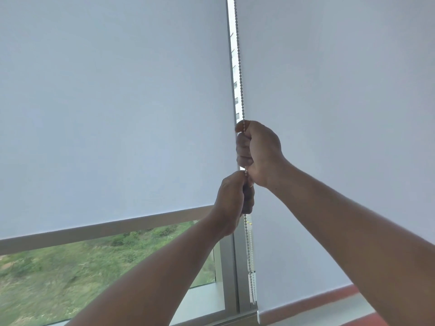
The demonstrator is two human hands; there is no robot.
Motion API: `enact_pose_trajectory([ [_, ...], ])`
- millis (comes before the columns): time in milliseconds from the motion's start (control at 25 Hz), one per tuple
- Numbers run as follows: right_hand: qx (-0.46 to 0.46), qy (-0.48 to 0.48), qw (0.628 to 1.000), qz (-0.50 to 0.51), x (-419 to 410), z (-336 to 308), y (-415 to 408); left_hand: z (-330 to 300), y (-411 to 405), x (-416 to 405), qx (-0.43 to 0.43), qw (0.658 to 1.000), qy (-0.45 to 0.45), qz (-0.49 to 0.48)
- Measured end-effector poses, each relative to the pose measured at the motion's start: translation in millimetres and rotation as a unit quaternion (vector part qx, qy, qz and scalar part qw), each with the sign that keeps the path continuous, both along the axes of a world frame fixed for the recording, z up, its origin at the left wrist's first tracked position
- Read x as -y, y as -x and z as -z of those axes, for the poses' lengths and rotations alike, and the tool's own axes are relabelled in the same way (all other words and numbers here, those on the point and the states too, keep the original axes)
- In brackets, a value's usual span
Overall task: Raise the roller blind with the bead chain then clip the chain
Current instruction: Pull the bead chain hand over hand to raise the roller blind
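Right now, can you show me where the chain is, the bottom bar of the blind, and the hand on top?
chain [240, 74], head view, on the beads above the hands.
bottom bar [106, 228], head view, mid-length of the bar.
right hand [259, 151], head view, back of the hand gripping the chain.

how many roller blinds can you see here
2. The left blind is partly raised, its bottom bar above the uncovered glass. The right blind hangs lower, right of the bead chain. Others may lie outside the frame.
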State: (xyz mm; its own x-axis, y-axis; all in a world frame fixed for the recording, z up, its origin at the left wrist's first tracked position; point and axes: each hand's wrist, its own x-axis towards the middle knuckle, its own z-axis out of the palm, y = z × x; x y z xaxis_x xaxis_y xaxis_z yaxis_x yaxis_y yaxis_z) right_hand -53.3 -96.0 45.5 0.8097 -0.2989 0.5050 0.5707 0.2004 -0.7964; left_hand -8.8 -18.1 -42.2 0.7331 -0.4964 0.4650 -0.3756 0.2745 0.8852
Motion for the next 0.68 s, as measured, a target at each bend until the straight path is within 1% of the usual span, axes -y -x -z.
enact_pose_trajectory([
  [80, 0.007, 0.003, 1.000, -0.001, 2.3, -0.2, -0.9, -8.1, -2.4, -5.9, 0.001, 0.999, -0.047, 0.004],
  [160, 0.009, 0.008, 1.000, -0.007, 5.0, -1.4, -2.9, -23.4, -2.1, -13.6, 0.026, 0.997, -0.069, -0.028],
  [240, 0.010, 0.011, 1.000, -0.004, 7.5, -1.0, -3.2, -53.0, -0.7, -16.2, 0.059, 0.995, -0.040, -0.073],
  [320, 0.008, 0.011, 1.000, 0.007, 10.6, 0.1, -3.8, -102.5, 0.7, -10.1, 0.069, 0.992, 0.020, -0.108],
  [400, 0.011, 0.024, 1.000, 0.015, 12.4, 0.0, -5.9, -156.6, 12.4, 0.8, 0.065, 0.991, 0.075, -0.093],
  [480, 0.028, 0.035, 0.999, 0.023, 12.5, -0.4, -8.9, -184.6, 25.5, 12.5, 0.057, 0.991, 0.103, -0.071],
  [560, 0.043, 0.054, 0.997, 0.040, 13.7, 1.8, -11.4, -179.1, 26.7, 20.4, 0.040, 0.990, 0.121, -0.061],
  [680, 0.041, 0.090, 0.993, 0.070, 17.4, 17.3, -16.8, -148.4, 17.8, 25.6, 0.008, 0.988, 0.143, -0.057],
])
